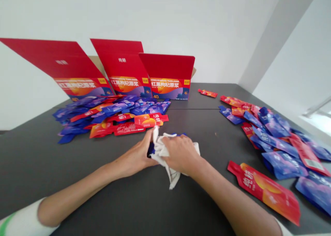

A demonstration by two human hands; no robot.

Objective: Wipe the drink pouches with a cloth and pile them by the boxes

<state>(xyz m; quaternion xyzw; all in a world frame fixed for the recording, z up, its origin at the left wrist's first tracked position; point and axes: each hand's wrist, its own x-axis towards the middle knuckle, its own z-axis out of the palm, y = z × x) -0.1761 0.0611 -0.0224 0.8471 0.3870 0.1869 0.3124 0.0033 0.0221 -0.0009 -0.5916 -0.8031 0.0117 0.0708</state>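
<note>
Over the middle of the dark table, my left hand [141, 152] is closed around one end of a blue pouch [150, 149], most of which is hidden by cloth and fingers. My right hand [179, 152] grips a crumpled white cloth [173, 177] and presses it against the pouch. A corner of the cloth hangs below my right fingers. Just beyond my hands lies a heap of blue and red pouches [116, 107]. The closest to my hands is a red pouch [150, 120] on the heap's right edge.
Three red boxes, left [82, 86], centre [129, 86] and right [169, 87], stand behind the heap with lids raised. More blue and red pouches [274, 137] spread along the right side. A red pouch [267, 191] lies near my right forearm; another [207, 93] lies far back.
</note>
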